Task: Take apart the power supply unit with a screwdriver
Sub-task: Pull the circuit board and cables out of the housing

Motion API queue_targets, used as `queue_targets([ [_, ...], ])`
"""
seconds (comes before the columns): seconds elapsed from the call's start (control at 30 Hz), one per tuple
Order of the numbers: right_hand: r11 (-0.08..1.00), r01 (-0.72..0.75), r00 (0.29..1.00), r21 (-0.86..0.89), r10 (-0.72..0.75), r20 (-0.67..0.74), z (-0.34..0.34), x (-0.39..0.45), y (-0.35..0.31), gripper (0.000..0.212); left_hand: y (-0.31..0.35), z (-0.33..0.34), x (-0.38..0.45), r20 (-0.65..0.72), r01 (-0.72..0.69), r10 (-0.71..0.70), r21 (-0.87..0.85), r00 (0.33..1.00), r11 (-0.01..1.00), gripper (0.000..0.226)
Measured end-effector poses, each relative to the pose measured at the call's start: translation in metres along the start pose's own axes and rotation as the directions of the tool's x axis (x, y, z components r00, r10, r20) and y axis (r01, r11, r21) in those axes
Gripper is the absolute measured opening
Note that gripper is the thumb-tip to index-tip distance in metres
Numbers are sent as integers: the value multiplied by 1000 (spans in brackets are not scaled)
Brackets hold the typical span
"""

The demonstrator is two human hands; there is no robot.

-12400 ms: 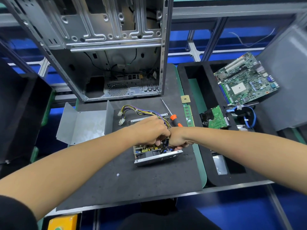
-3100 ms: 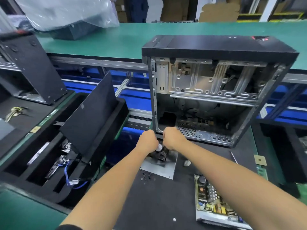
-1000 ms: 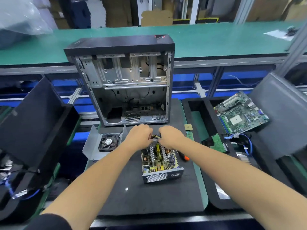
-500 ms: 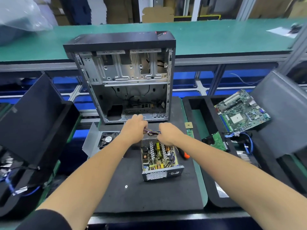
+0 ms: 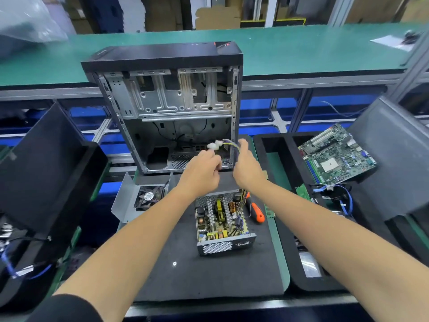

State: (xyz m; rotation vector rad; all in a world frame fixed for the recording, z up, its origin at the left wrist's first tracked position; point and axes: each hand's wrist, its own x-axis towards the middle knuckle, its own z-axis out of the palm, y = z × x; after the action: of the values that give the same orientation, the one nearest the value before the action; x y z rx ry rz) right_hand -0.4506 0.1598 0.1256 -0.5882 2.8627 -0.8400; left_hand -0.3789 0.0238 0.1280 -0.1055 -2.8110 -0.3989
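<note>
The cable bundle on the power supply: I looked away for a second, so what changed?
Both hands, left and right, lifted the cable bundle up and away from the power supply, its white plugs now raised before the computer case. Power supply, screwdriver and fan stayed put.

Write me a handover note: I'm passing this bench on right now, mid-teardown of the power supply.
Left hand and right hand both grip the cable bundle, raised above the mat.
Power supply unit sits on the mat, lid off, board exposed.
Fan lies on the removed cover to the left.
Screwdriver lies right of the unit.
Left: free the cables and board from the housing.
</note>
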Motion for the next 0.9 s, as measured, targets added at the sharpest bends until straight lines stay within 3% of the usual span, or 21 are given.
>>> queue_targets([
  [0.07,989,104,995,-103,-102,19,-3,-2,1,85,-5,6,-4,205,48,-42,-25,978,999,10],
  [0.13,942,247,965,-228,-217,150,-4,-3,2,77,-10,14,-7,433,79,-86,34,897,996,21],
  [0.2,885,359,916,-296,-274,294,-2,-4,0,63,-15,20,-9,543,81,-119,95,831,992,24],
  [0.27,854,445,874,-269,-350,337,3,-8,-2,70,-20,22,-10,577,139,-159,79,801,987,24],
  [0.4,842,507,831,-187,-418,368,14,-15,-5,95,-35,20,-15,558,193,-200,73,805,978,28],
  [0.47,875,452,844,-174,-355,402,17,-15,-8,76,-44,19,-21,558,204,-192,41,807,978,32],
  [0.57,922,385,802,-34,-316,507,16,-12,-12,18,-51,18,-29,520,226,-179,-27,835,974,33],
  [0.63,939,323,775,119,-334,536,12,-13,-14,17,-53,15,-34,477,209,-184,1,859,978,42],
  [0.73,940,196,728,278,-329,602,-1,-11,-11,29,-59,9,-38,485,94,-199,231,852,968,42],
  [0.8,944,181,692,275,-320,647,-12,-7,-7,35,-64,1,-44,356,119,-168,156,919,981,36],
  [0.83,945,208,666,252,-326,671,-17,-6,-5,37,-67,-1,-46,198,112,-126,79,972,991,29],
  [0.87,942,251,631,222,-333,701,-22,-6,-4,38,-72,-3,-47,87,89,-97,90,991,992,24],
  [0.9,932,320,592,168,-335,732,-25,-7,-5,37,-75,-7,-46,70,163,-168,74,983,984,22],
])
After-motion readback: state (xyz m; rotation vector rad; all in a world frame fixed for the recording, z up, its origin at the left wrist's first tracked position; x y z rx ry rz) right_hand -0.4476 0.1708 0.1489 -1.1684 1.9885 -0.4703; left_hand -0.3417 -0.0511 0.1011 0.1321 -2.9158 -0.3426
